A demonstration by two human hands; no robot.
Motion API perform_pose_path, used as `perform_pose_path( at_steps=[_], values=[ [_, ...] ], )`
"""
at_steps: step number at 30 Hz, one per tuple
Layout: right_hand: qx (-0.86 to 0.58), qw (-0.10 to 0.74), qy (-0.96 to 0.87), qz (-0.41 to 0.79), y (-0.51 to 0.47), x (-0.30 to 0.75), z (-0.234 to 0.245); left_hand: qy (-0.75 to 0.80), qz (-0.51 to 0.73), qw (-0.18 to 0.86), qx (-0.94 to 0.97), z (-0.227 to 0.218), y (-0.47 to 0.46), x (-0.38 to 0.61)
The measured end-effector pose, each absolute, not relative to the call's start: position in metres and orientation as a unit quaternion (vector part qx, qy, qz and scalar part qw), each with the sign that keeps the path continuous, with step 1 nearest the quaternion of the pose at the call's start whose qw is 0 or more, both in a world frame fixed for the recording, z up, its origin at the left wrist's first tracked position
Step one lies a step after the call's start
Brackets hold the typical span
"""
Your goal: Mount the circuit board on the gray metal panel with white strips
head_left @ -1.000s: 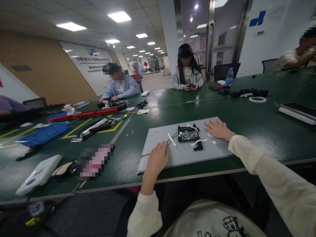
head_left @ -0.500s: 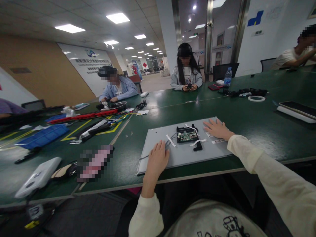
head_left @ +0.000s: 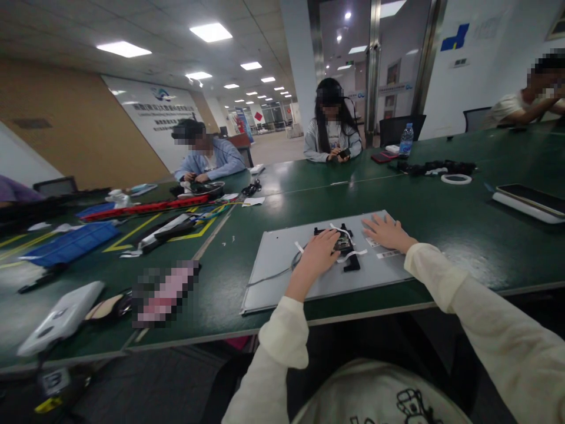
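Grey panel [head_left: 273,259], by counter's [head_left: 468,235] near edge; left hand [head_left: 318,259], outstretched, over circuit board [head_left: 345,241]; right hand [head_left: 386,232], spread, on panel.

Office workroom, rectangular white ceiling light panels [head_left: 210,32], white wall sign [head_left: 148,115] with a blue logo [head_left: 160,94], metal-framed glass doors [head_left: 346,79], long glossy dark-green table [head_left: 309,203], black-backed chair [head_left: 404,129]

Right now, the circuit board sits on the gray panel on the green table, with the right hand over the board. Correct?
Wrong hand: the head view shows the left hand over the circuit board. The rest stands: the board sits on the gray panel, on the green table.
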State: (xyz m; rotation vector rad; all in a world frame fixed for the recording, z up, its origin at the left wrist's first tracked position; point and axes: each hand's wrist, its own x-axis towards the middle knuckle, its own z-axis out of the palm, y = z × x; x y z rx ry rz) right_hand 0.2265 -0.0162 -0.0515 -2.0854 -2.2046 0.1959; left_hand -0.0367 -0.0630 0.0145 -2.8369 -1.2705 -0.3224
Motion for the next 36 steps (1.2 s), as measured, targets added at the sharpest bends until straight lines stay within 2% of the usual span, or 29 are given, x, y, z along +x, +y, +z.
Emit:
perform_pose_path(
  at_steps=[13,19,24,28,36],
  values=[
    [-0.688,0.042,-0.719,0.091,-0.014,0.227,-0.049,-0.403,-0.092,-0.016,-0.91,0.003,-0.051,-0.034],
    [-0.683,0.05,-0.722,0.098,-0.014,0.227,-0.049,-0.438,-0.116,-0.079,-0.888,0.027,-0.042,-0.028],
    [-0.686,0.055,-0.721,0.086,-0.016,0.226,-0.048,-0.524,-0.152,-0.051,-0.837,0.046,-0.004,-0.005],
    [-0.683,0.055,-0.724,0.077,-0.017,0.225,-0.047,-0.592,-0.137,-0.029,-0.794,0.025,0.02,0.01],
    [-0.679,0.049,-0.727,0.09,-0.015,0.226,-0.045,-0.622,-0.138,0.023,-0.77,-0.012,0.026,0.018]
  ],
)
